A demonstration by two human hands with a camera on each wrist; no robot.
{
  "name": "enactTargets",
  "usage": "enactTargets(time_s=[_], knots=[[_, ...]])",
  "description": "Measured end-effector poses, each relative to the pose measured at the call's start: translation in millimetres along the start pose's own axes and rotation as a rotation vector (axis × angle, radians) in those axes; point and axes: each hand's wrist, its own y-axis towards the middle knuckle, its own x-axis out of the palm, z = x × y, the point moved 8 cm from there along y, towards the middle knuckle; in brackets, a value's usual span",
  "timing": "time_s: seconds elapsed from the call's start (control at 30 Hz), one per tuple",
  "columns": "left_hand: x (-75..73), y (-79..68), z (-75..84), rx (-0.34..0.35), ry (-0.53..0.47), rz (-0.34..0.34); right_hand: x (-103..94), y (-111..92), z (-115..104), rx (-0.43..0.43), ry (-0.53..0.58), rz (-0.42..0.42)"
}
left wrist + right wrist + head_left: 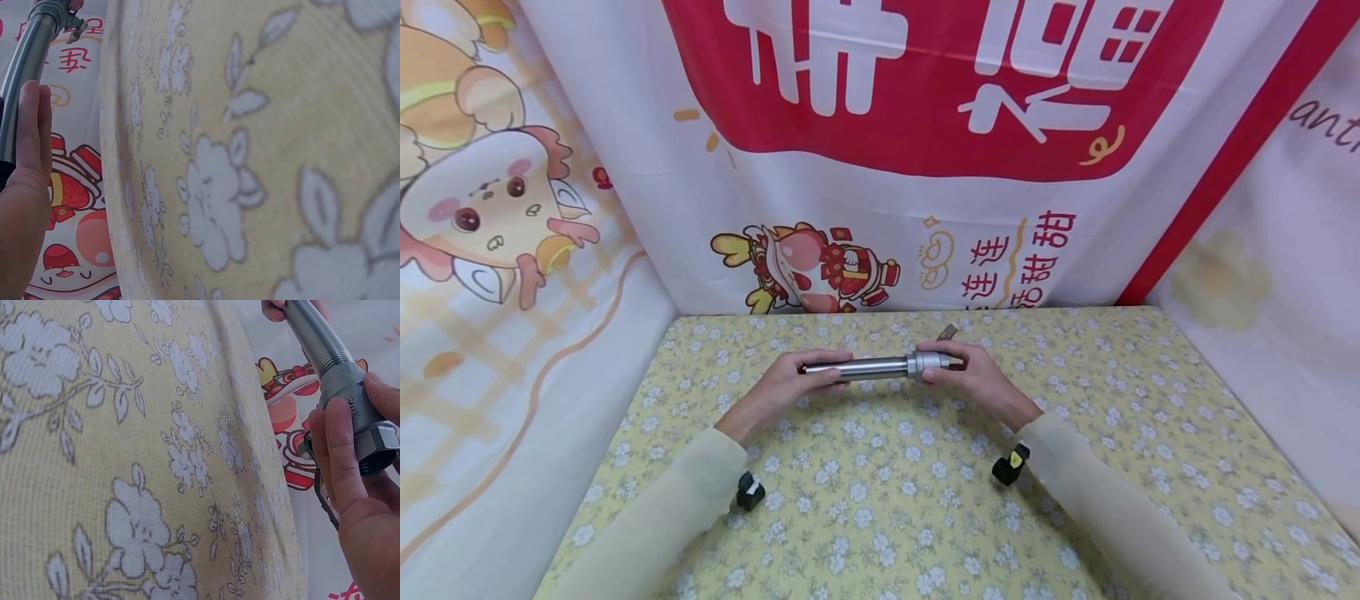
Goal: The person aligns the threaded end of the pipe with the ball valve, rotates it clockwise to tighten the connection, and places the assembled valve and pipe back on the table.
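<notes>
My left hand (790, 379) grips the left end of a shiny metal pipe (880, 367), held level above the table. On the pipe's right end sits a silver ball valve (925, 361), which my right hand (973, 375) holds between thumb and fingers. In the right wrist view the pipe's threads show where it enters the ball valve (357, 403), marked 304. The valve's far hex end is open and hollow. Its lever handle (948, 332) points up and away in the head view. In the left wrist view, extended fingers (28, 125) lie along the pipe (25, 69).
A yellow floral cloth (850, 500) covers the table. Behind it hangs a white and red printed curtain (910, 192), with more printed cloth (535, 350) at the left side. Small black devices (750, 492) are strapped at both wrists.
</notes>
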Motion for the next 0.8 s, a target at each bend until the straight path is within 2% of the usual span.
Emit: enactTargets(time_s=[0.37,0.5,0.8], knots=[[0.7,-0.5,5.2,0.051,0.131,0.009,0.8,-0.5,-0.9,-0.003,-0.009,0.001],[1.2,-0.3,5.8,0.061,0.150,0.002,0.9,-0.4,0.4,0.001,0.002,-0.006],[-2.8,-0.7,6.6,0.084,0.260,0.052,0.2,-0.5,-0.7,0.001,0.000,-0.007]])
